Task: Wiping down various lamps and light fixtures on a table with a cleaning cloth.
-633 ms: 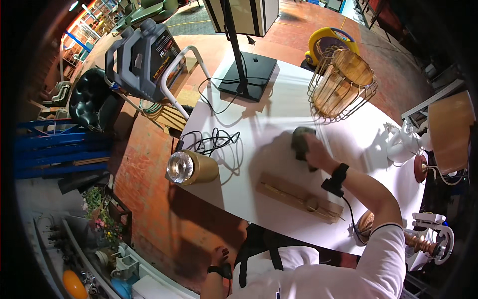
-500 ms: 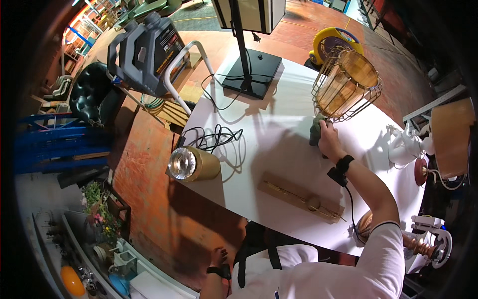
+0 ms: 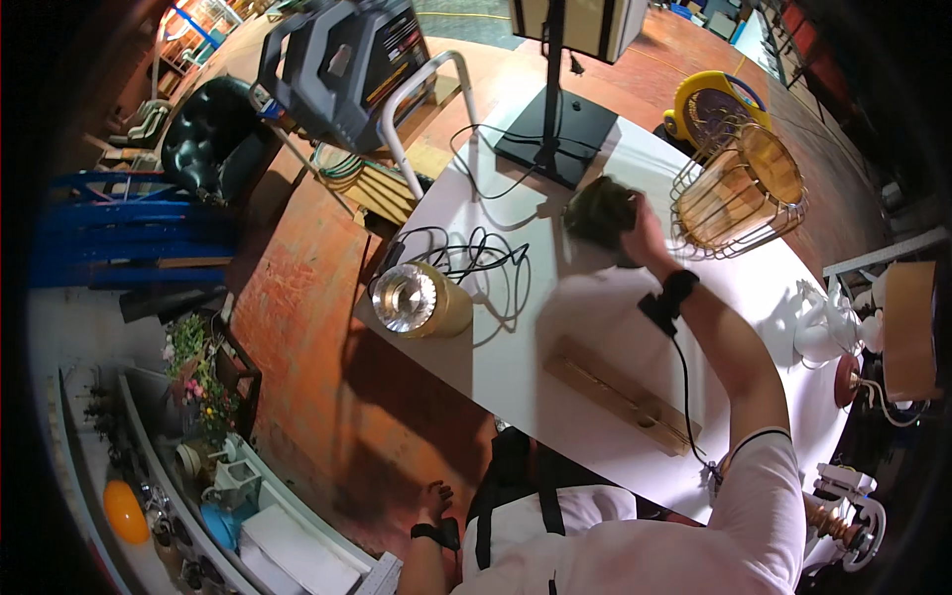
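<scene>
Out over the white table (image 3: 635, 307), my right hand (image 3: 647, 238) is closed on a dark green, soft-looking thing (image 3: 600, 213), blurred by motion. It hovers or rests near the square black base (image 3: 558, 134) of a lamp; I cannot tell whether it touches the table. To the right of the hand lies a wire cage holding a wooden cylinder (image 3: 734, 203). My left hand (image 3: 433, 503) hangs low beside the table with its fingers apart and nothing in it. Nearer me on the table, a brown cardboard strip (image 3: 620, 395) carries a thin rod and a small round piece.
A gold cylinder with a clear faceted top (image 3: 423, 300) lies at the table's left edge, beside a tangled black cord (image 3: 476, 253). Large grey jugs (image 3: 347, 69) stand behind it at the left. A white figurine lamp (image 3: 828, 322) stands on the right side.
My right hand has moved left, away from the wire cage, with the dark green thing in it. The whole view has shifted, so the table's things appear farther right. My left hand stays low.
</scene>
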Demonstrator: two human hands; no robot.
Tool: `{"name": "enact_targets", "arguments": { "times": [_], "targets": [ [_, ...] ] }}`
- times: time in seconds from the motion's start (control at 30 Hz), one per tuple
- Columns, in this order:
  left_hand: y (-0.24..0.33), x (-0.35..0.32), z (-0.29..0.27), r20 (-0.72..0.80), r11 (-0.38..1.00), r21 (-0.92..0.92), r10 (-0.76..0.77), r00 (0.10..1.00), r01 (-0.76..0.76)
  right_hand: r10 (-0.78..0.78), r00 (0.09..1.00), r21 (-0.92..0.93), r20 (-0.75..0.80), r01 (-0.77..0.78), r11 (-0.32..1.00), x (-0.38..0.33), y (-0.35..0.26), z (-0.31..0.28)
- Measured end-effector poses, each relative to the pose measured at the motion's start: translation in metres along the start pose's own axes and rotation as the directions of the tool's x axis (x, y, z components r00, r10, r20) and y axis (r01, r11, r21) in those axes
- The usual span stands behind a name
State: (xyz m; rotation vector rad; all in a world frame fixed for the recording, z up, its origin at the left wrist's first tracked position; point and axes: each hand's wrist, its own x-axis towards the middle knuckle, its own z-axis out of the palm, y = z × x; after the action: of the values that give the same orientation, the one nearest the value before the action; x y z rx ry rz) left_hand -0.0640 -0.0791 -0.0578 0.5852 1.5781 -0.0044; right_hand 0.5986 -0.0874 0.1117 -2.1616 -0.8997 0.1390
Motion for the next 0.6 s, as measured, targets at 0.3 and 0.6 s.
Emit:
{"name": "enact_targets", "arguments": {
  "times": [0.3, 0.6],
  "targets": [
    [-0.016, -0.02, -0.01, -0.097, 0.997, -0.045, -0.066, 0.993, 0.061, 0.126, 0.866, -0.431, 0.484, 0.111, 0.895, 0.011, -0.036, 0.038],
    [-0.026, -0.006, -0.009, -0.05, 0.991, -0.052, -0.129, 0.99, 0.126, 0.223, 0.565, -0.561, 0.794, 0.542, 0.626, -0.029, -0.092, 0.092]
  ]
}}
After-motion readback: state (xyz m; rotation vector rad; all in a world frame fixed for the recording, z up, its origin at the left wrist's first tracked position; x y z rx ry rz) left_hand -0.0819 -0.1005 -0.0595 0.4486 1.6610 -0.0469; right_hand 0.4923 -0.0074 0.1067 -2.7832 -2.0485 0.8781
